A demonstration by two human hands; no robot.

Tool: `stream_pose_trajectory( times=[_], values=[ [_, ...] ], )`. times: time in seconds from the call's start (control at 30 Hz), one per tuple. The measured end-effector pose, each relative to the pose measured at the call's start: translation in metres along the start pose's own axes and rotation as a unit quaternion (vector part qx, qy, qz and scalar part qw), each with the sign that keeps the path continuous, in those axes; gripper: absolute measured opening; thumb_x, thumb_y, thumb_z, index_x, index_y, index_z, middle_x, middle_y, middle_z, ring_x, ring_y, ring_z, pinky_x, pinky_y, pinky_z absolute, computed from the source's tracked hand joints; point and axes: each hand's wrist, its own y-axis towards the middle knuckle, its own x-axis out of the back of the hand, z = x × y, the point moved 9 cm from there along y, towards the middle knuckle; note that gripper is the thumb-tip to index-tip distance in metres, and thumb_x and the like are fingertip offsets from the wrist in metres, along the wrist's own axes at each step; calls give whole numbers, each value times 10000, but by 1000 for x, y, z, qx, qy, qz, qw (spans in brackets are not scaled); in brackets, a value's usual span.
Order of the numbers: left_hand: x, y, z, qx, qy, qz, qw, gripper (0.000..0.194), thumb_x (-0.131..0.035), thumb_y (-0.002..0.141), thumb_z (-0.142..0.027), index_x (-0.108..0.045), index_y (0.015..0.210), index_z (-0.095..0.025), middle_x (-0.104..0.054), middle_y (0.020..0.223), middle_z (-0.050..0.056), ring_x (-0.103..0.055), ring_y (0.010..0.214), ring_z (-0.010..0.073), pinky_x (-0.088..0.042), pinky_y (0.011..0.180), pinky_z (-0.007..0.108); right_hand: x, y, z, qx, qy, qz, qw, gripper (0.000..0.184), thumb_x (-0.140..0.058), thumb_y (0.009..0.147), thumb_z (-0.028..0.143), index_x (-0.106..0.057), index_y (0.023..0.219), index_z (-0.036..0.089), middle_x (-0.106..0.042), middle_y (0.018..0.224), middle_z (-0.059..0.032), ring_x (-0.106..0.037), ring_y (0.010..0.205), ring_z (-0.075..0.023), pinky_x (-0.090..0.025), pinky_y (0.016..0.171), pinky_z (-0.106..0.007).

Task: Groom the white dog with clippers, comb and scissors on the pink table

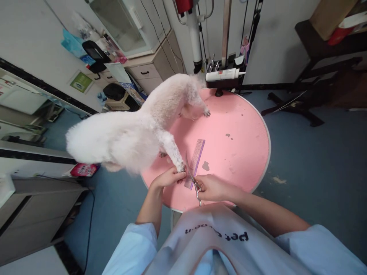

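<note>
A fluffy white dog stands on the round pink table, head toward the far edge and rump hanging past the left rim. My left hand is closed around its rear paw at the near edge. My right hand grips silver scissors, whose blades point up toward that paw. A purple comb lies flat on the table just behind the scissors.
A white bottle lies on a black tray by the table's upright pole at the far edge, under a hanging dryer nozzle. Cabinets and a counter stand at left. A black stand's legs spread over the blue floor at right.
</note>
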Motion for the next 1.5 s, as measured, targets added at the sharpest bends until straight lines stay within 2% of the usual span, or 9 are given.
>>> stream_pose_trajectory(
  times=[0.1,0.23,0.53,0.7,0.8,1.03,1.2,1.3,1.5],
  values=[
    [0,0,3,-2,5,13,1000,240,-548,723,-352,-506,610,-145,-495,563,-2,-469,570,101,-387,581,234,2,-5,8,14,-92,7,996,170,-605,656,191,-536,810,202,-566,712,22,-452,596,-119,-246,546,-236],
    [0,0,3,-20,-9,29,999,265,-555,743,-388,-522,644,-145,-511,586,-4,-475,575,98,-396,579,231,2,-7,5,20,-136,15,990,129,-513,677,111,-508,770,200,-542,665,14,-418,549,-115,-217,537,-247],
    [4,-1,12,-21,-11,54,998,304,-594,768,-411,-509,648,-145,-502,589,-7,-477,579,99,-398,589,237,3,-2,2,33,-125,29,991,165,-535,666,99,-517,796,197,-550,683,10,-425,557,-117,-225,535,-242],
    [4,-1,16,-29,-28,80,996,331,-628,765,-448,-531,725,-134,-504,623,-10,-481,593,96,-403,595,235,9,7,8,63,-114,54,990,178,-483,670,67,-506,791,195,-508,645,28,-434,562,-110,-245,527,-230],
    [4,-2,18,-34,-32,101,994,357,-646,768,-463,-537,735,-125,-520,658,3,-494,628,99,-413,623,239,10,14,11,88,-93,63,990,180,-529,641,81,-487,774,195,-489,653,43,-442,587,-104,-270,526,-215],
    [3,0,27,-39,-56,144,987,427,-700,738,-508,-537,806,-119,-538,724,16,-497,679,100,-416,651,234,7,29,17,114,-7,131,985,228,-544,641,45,-519,828,172,-483,664,62,-437,593,-78,-321,533,-181],
    [-1,-2,28,-42,-71,187,979,414,-667,775,-513,-540,820,-122,-541,737,28,-494,693,102,-407,656,233,9,38,14,98,-31,156,982,230,-548,677,65,-562,880,173,-520,638,59,-475,571,-82,-330,523,-178],
    [-4,-4,23,-47,-97,205,973,434,-662,768,-541,-531,829,-132,-538,753,31,-493,700,106,-405,651,231,11,43,15,110,-14,160,981,251,-566,682,85,-572,916,175,-545,672,53,-485,591,-83,-337,535,-176],
    [-5,-3,16,-36,-88,196,976,435,-712,718,-528,-516,814,-151,-523,738,13,-482,681,102,-410,634,218,19,52,13,99,-70,156,980,228,-547,669,71,-567,865,186,-566,688,51,-495,614,-93,-312,547,-187]
  ],
)
